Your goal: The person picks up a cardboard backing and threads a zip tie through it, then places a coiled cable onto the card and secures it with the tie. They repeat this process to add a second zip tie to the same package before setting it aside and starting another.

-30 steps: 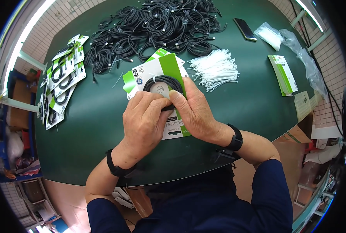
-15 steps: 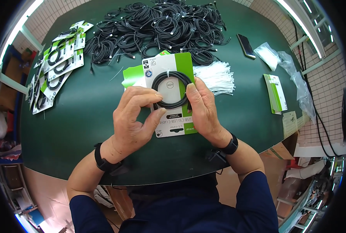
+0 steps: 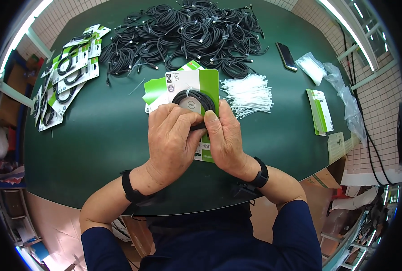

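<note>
A green and white backing card (image 3: 208, 80) is held up in front of me, with a coiled black cable (image 3: 203, 98) lying against its face. A small white cable tie (image 3: 189, 91) crosses the top of the coil and the card. My right hand (image 3: 226, 140) grips the card's right side, its thumb pressing on the coil. The fingers of my left hand (image 3: 170, 137) are pinched on the coil's lower part, close to the right thumb. Both hands hide the lower coil and much of the card's lower half. More green cards (image 3: 156, 91) lie just behind.
A big heap of coiled black cables (image 3: 192, 34) covers the far table. White cable ties (image 3: 248, 95) lie in a pile to the right. Carded cables (image 3: 72, 67) are stacked at left. A phone (image 3: 286, 56), plastic bags (image 3: 311, 67) and spare cards (image 3: 319, 112) are at right.
My left hand has moved right, over the lower coil and close to my right thumb. The card has shifted slightly left and down, and its lower half is now mostly covered.
</note>
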{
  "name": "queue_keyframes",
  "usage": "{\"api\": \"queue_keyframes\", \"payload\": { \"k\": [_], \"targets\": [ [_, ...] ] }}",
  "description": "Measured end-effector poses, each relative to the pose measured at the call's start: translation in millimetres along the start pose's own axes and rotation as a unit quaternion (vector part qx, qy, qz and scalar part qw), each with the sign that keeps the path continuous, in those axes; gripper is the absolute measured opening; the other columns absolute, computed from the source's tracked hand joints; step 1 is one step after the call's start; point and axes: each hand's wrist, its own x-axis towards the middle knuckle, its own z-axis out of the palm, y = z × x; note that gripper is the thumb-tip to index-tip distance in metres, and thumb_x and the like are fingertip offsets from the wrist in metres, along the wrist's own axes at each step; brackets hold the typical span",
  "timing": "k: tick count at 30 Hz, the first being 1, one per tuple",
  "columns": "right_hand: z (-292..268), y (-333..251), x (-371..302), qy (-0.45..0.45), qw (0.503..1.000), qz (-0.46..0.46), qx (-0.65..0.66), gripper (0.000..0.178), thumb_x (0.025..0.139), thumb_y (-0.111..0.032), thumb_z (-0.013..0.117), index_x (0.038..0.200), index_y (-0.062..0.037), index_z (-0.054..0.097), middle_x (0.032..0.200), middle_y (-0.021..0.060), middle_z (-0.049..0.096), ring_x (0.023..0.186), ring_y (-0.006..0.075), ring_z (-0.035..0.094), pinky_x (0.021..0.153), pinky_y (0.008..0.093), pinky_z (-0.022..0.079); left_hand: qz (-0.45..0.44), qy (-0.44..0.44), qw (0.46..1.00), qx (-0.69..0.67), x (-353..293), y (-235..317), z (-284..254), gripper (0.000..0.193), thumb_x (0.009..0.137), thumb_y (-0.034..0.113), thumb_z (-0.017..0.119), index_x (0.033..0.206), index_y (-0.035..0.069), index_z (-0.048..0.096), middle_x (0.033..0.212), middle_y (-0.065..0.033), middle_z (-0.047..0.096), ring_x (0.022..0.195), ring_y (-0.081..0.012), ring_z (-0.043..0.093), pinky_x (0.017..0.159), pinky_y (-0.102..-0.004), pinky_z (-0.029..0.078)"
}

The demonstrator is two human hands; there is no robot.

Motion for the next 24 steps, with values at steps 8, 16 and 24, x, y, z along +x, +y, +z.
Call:
{"api": "queue_keyframes", "payload": {
  "k": [8, 16, 24],
  "targets": [
    [6.0, 1.6, -0.8, 0.025, 1.000, -0.011, -0.004, 0.024, 0.115, -0.019, 0.047, 0.121, 0.0013, 0.057, 0.104, 0.0050, 0.066, 0.091, 0.0088, 0.054, 0.079, 0.0294, 0.051, 0.022, -0.008, 0.999, -0.035, -7.3, -9.8, 0.5, 0.031, 0.074, 0.007, 0.085, 0.101, 0.008, 0.071, 0.092, -0.0033, 0.068, 0.089, -0.0273, 0.062, 0.084, -0.0435, 0.044],
    [-22.3, 3.7, 12.8, -0.012, 0.995, 0.087, 0.043, 0.031, 0.115, -0.021, 0.047, 0.130, 0.0024, 0.058, 0.108, 0.0037, 0.066, 0.093, 0.0073, 0.058, 0.081, 0.0276, 0.052, 0.051, -0.039, 0.995, -0.078, 8.8, -25.5, -19.4, 0.039, 0.070, 0.003, 0.088, 0.106, 0.008, 0.075, 0.096, -0.0022, 0.072, 0.097, -0.0265, 0.066, 0.085, -0.0398, 0.054],
    [-20.4, 17.8, 10.6, -0.027, 0.999, 0.032, 0.029, 0.034, 0.114, -0.023, 0.048, 0.133, 0.0024, 0.059, 0.110, 0.0037, 0.069, 0.094, 0.0047, 0.059, 0.081, 0.0232, 0.051, 0.065, -0.106, 0.985, -0.118, 11.1, -31.5, -19.2, 0.038, 0.069, 0.000, 0.091, 0.104, 0.006, 0.075, 0.093, -0.0049, 0.075, 0.088, -0.0260, 0.070, 0.080, -0.0370, 0.056]
  ]
}}
